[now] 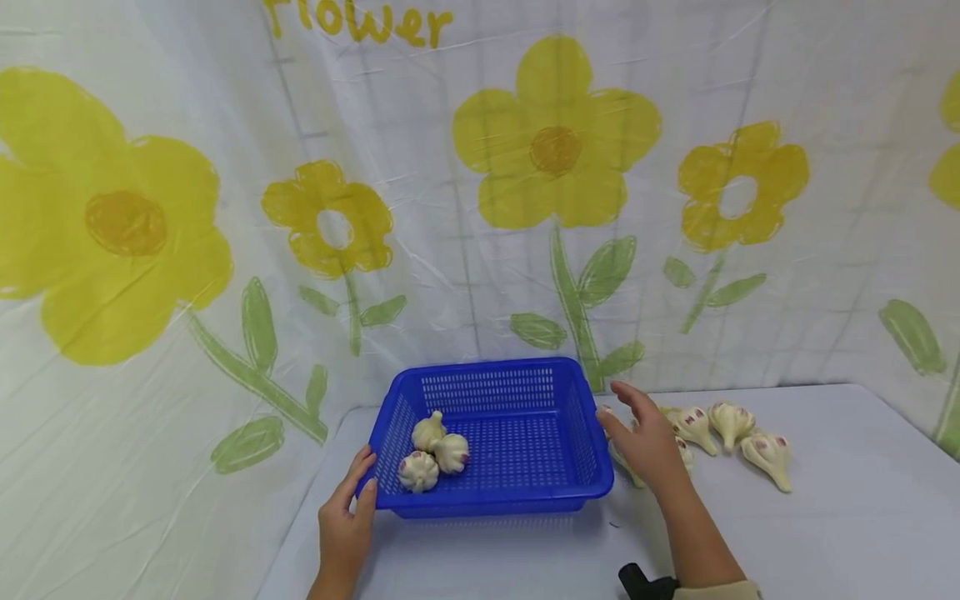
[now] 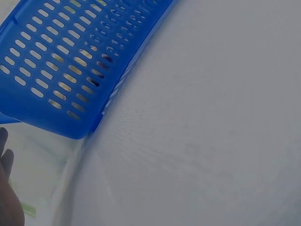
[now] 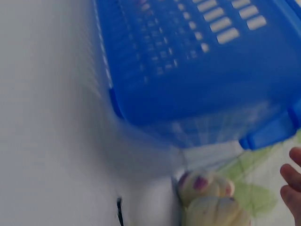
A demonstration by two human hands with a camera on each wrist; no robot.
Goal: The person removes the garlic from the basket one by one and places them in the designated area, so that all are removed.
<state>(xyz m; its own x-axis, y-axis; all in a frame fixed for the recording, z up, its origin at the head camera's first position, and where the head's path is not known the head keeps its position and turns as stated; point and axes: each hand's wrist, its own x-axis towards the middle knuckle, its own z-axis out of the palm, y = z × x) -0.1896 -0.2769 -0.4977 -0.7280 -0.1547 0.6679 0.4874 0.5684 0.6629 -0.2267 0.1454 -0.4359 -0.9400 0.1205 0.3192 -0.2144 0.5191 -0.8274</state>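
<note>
A blue plastic basket (image 1: 495, 504) with slotted walls stands on the white table. Three garlic bulbs (image 1: 418, 472) lie together in its left part. At the basket's left rim is my left hand (image 1: 347, 517), fingers extended along the side and thumb near the front corner; whether it touches the rim is hard to tell. In the left wrist view, its fingers (image 2: 6, 160) show just below the rim. My right hand (image 1: 647, 442) is just off the basket's right side, thumb and fingers spread with nothing between them. It partly hides some garlic bulbs behind it.
Several more garlic bulbs (image 1: 768, 457) lie loose on the table (image 1: 840, 533) to the right of the basket. Behind the table hangs a white curtain (image 1: 442, 275) printed with yellow flowers. A small dark scrap (image 1: 615, 525) lies near the basket's front right corner.
</note>
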